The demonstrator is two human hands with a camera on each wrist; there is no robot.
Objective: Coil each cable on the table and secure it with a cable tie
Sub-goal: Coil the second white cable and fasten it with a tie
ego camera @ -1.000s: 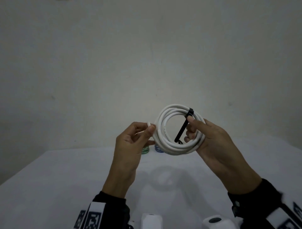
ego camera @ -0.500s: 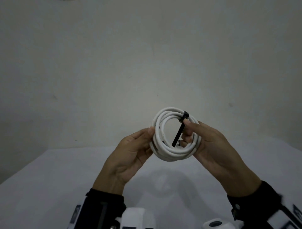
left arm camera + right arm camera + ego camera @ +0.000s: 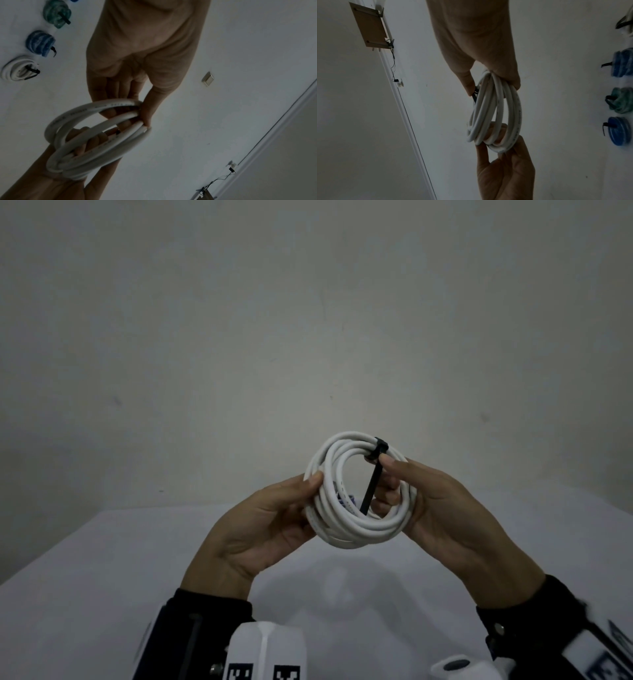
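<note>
A white cable coil (image 3: 359, 529) is held up in the air above the white table (image 3: 102, 594), between both hands. A black cable tie (image 3: 371, 487) wraps the coil's top right, and its tail hangs down across the opening. My left hand (image 3: 284, 508) grips the coil's left side, palm up, thumb on the front. My right hand (image 3: 411, 487) grips the right side, thumb pressed on the tie's tail. In the left wrist view the coil (image 3: 102, 135) runs between the left fingers (image 3: 145, 115) and the right hand (image 3: 42, 182). The right wrist view shows the tie (image 3: 475, 94) under the thumb.
Tied coils lie in a row at the far side of the table: a green one (image 3: 56, 13), a blue one (image 3: 40, 42) and a white one (image 3: 17, 69). A plain wall stands behind the table. My sleeves and wrist cameras fill the near edge.
My left hand let go of the cable's loose end, turned palm up and took the coil's left side. The coil came slightly lower and nearer to me.
</note>
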